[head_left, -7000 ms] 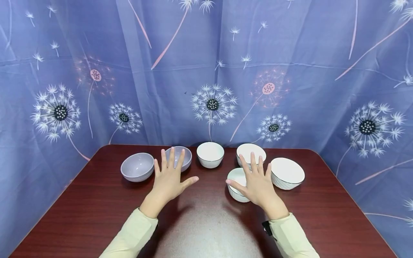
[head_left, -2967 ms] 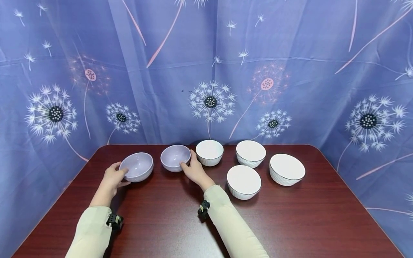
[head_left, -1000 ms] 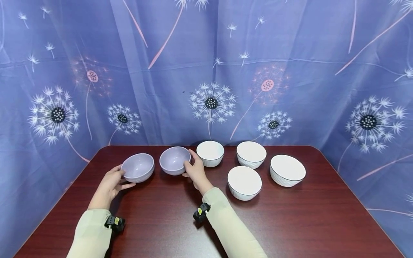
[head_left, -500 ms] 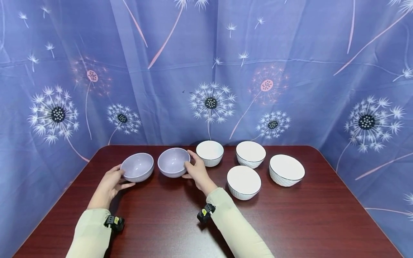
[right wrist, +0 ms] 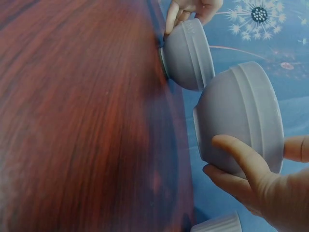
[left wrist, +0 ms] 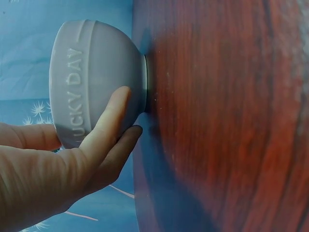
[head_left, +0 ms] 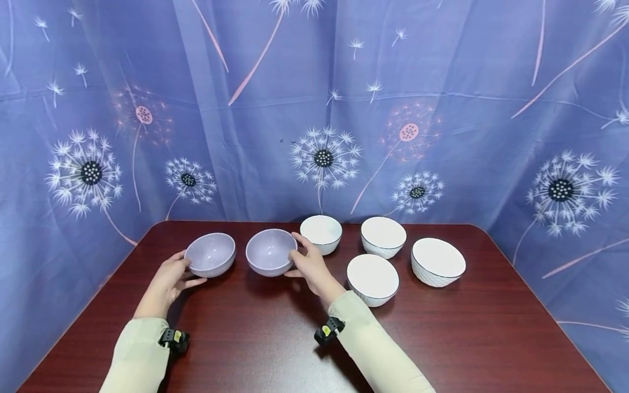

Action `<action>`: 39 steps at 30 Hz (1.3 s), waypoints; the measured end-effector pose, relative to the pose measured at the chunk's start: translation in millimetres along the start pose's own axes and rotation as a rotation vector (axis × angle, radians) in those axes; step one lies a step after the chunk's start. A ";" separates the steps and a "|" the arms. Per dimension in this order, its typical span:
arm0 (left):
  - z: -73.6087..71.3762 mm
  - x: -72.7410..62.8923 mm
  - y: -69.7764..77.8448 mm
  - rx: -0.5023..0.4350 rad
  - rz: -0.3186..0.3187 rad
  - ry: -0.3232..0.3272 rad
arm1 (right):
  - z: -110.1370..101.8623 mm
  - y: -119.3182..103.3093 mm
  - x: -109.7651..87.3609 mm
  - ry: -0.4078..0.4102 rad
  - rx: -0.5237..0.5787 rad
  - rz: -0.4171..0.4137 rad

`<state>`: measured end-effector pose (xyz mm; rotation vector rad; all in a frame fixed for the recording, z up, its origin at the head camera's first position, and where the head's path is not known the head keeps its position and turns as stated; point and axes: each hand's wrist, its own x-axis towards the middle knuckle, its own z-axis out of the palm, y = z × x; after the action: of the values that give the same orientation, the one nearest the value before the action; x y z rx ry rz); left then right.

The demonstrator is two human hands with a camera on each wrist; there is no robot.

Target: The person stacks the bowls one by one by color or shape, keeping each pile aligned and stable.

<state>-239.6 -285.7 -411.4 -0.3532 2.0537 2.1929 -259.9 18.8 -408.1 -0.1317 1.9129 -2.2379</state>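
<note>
Two lavender-grey bowls are at the left of the table, each in one hand. My left hand (head_left: pixel 167 284) grips the left-hand bowl (head_left: pixel 211 254) by its outer left side, thumb at the rim and fingers under the curve. In the left wrist view this bowl (left wrist: pixel 96 63) shows raised "LUCKY DAY" lettering, its foot at the tabletop. My right hand (head_left: pixel 314 267) pinches the other lavender bowl (head_left: pixel 271 252) at its right side, thumb over the rim. In the right wrist view that bowl (right wrist: pixel 231 111) hangs raised off the table, upright, beside the left one (right wrist: pixel 181 58).
White bowls stand to the right: a ribbed one (head_left: pixel 321 232) at the back just behind my right hand, another ribbed one (head_left: pixel 373 278) nearer, and two with patterned sides (head_left: pixel 383 234) (head_left: pixel 438 262). A dandelion-print curtain (head_left: pixel 265 136) borders the dark red wooden table (head_left: pixel 275 338).
Both hands went from spread above the table to gripping the lavender bowls. The right hand has since lifted its bowl and brought it nearer; the left hand and its bowl stay in place.
</note>
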 end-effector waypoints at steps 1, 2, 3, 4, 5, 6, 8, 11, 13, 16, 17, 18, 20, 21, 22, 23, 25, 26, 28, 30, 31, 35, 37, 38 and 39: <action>0.0 -0.1 0.3 0.001 0.000 0.003 | -0.7 -0.4 -1.5 -0.004 -0.005 -0.006; -0.1 -0.3 0.4 0.000 0.000 0.004 | -1.4 -0.8 -2.8 -0.007 -0.012 -0.010; -0.3 -0.2 0.4 0.000 0.001 0.004 | -2.2 -0.9 -4.2 -0.009 -0.021 -0.015; -0.3 -0.3 0.4 0.000 0.000 0.005 | -3.1 -1.0 -5.5 -0.011 -0.030 -0.020; -0.2 -0.4 0.3 -0.001 -0.001 0.006 | -4.1 -1.0 -6.8 -0.013 -0.038 -0.024; 0.0 -0.6 0.4 -0.003 -0.002 0.008 | -5.0 -1.0 -8.0 -0.014 -0.046 -0.028; 0.2 -0.3 0.2 -0.005 -0.004 0.010 | -7.1 -0.7 -10.1 -0.012 -0.059 -0.029; 1.4 -0.4 0.6 -0.006 -0.006 0.011 | -10.0 -0.3 -14.0 -0.015 -0.063 -0.035; 2.1 -0.4 0.9 -0.004 -0.009 0.011 | -11.6 0.3 -16.8 -0.018 -0.060 -0.034; 2.5 -0.6 0.8 -0.001 -0.008 0.008 | -13.9 1.8 -21.3 -0.026 -0.056 -0.033; 2.6 -0.6 0.8 0.001 -0.010 0.008 | -14.8 2.6 -22.7 -0.026 -0.054 -0.032; 2.6 -0.7 0.7 0.003 -0.010 0.008 | -15.6 3.3 -24.1 -0.027 -0.052 -0.032; 2.4 -0.4 0.7 0.003 -0.009 0.007 | -17.2 5.1 -26.4 -0.028 -0.052 -0.032; 2.4 -0.4 0.7 0.005 -0.008 0.008 | -18.0 5.8 -27.4 -0.027 -0.051 -0.032; 2.3 -0.4 0.9 0.006 -0.008 0.007 | -18.7 6.7 -28.2 -0.027 -0.052 -0.028; 2.2 -0.3 1.0 0.008 -0.009 0.008 | -19.5 7.6 -28.8 -0.028 -0.054 -0.025; 1.8 0.0 0.8 0.008 -0.007 0.006 | -20.6 8.8 -30.0 -0.030 -0.055 -0.016; 1.5 0.0 0.7 0.011 -0.007 0.006 | -21.1 9.2 -30.8 -0.030 -0.056 -0.012; 1.2 0.0 0.6 0.009 -0.008 0.004 | -22.0 10.4 -32.1 -0.030 -0.055 -0.003; 0.9 0.2 0.2 0.008 -0.009 0.003 | -22.8 11.7 -33.5 -0.029 -0.053 0.003; 0.8 0.1 0.1 0.010 -0.011 0.004 | -23.1 12.4 -34.0 -0.028 -0.052 0.006; 0.8 0.2 -0.5 0.010 -0.013 0.006 | -24.6 14.8 -34.9 -0.023 -0.053 0.011; 0.9 0.4 -0.2 0.010 -0.012 0.005 | -25.5 15.5 -34.7 -0.021 -0.052 0.008; 0.8 0.7 0.0 0.010 -0.012 0.003 | -26.1 15.7 -34.6 -0.021 -0.053 0.006; 0.8 1.0 0.4 0.008 -0.011 0.002 | -26.7 15.9 -34.3 -0.020 -0.053 0.005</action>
<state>-240.7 -285.0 -411.2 -0.3655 2.0561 2.1782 -230.0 49.3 -426.1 -0.1566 1.9611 -2.1751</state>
